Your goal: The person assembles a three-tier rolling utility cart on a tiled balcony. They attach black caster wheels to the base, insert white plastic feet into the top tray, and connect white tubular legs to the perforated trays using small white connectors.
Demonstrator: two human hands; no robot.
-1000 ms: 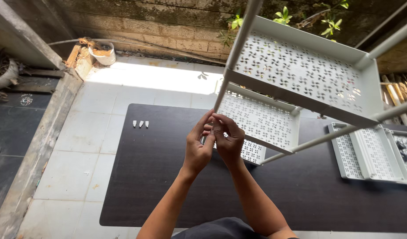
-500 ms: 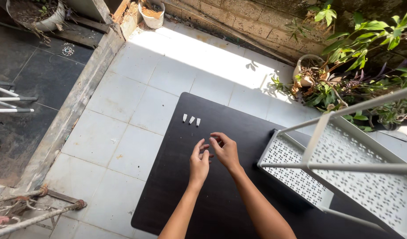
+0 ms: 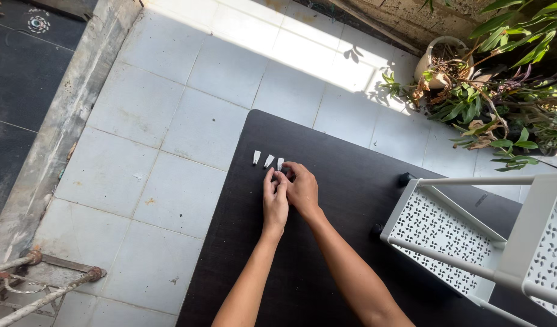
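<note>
The left hand [image 3: 275,200] and right hand [image 3: 301,189] lie together on the black desk [image 3: 327,254], fingertips pinched on the nearest of three small white plastic pieces [image 3: 268,160], at their twelve o'clock. The step looks like picking up one piece; the other two lie just beside it toward ten o'clock. Lifting it calls for a fine pinch. At four o'clock stands the white perforated rack [image 3: 448,242]; at one o'clock, potted plants [image 3: 484,97] on the tiled floor [image 3: 169,121].

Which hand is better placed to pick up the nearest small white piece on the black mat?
Probably the right hand: its fingertips reach the nearest white piece, while the left hand sits just behind.
</note>
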